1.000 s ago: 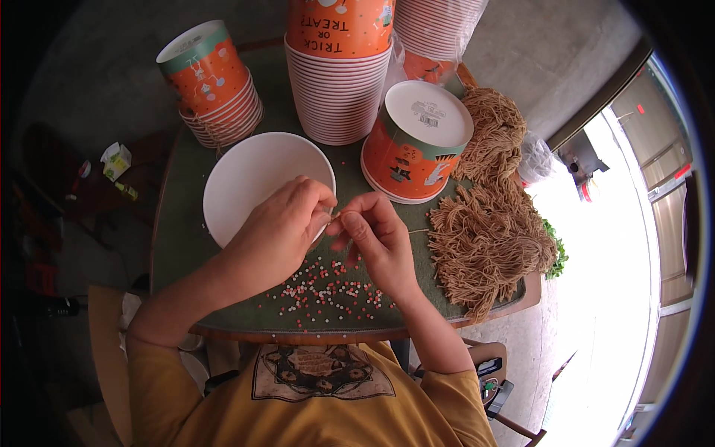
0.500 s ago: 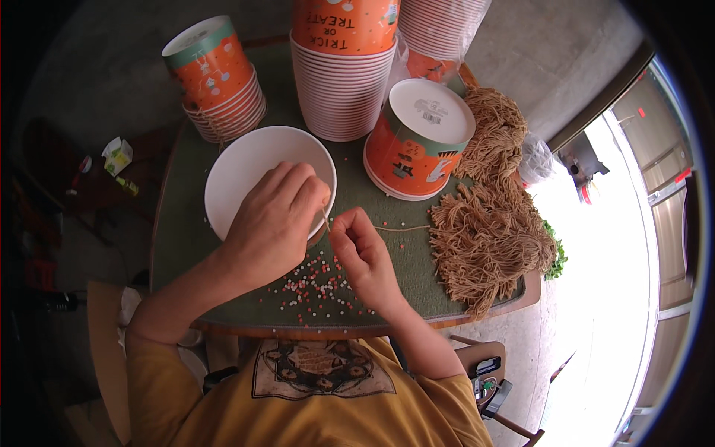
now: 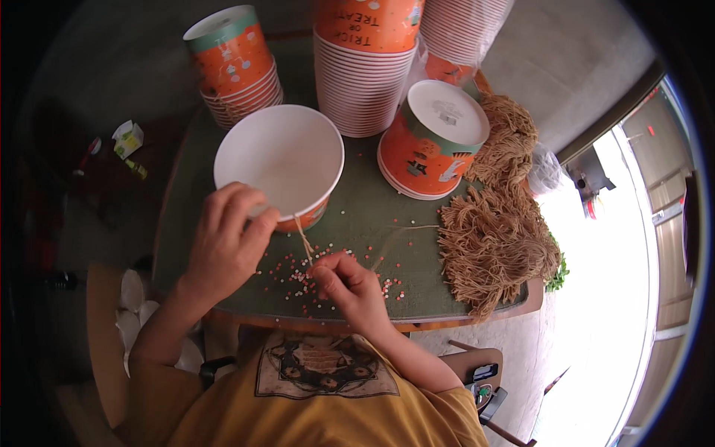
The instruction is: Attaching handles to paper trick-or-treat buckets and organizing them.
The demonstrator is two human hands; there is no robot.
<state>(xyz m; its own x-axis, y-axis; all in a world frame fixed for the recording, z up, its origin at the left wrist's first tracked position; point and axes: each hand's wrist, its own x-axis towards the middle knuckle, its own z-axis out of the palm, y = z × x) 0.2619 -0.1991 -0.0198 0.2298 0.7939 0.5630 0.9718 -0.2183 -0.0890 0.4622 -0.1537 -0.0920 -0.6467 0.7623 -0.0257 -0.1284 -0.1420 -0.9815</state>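
A paper bucket (image 3: 279, 149), white inside and orange outside, tilts its open mouth toward me. My left hand (image 3: 227, 238) is at its near left rim, fingers curled over the edge and thumb on the near side. A tan twine (image 3: 303, 237) hangs from the near rim. Its lower end is pinched between the thumb and forefinger of my right hand (image 3: 348, 287), in front of the bucket. Small red and white beads (image 3: 298, 277) lie scattered below and around the right hand. A thin strand runs from near that hand toward a heap of tan twine (image 3: 495, 253).
Behind stand a tall stack of nested buckets (image 3: 365, 82), a shorter stack (image 3: 238, 63) at left and a plastic-wrapped stack (image 3: 465, 37). An upside-down bucket (image 3: 432, 141) sits right of centre. The green tabletop (image 3: 186, 261) has a wooden front edge. A stool (image 3: 477, 365) stands at lower right.
My left hand has drawn back from the twine to the bucket's near left rim. My right hand has moved down toward me, pulling the twine longer. The head view has shifted slightly.
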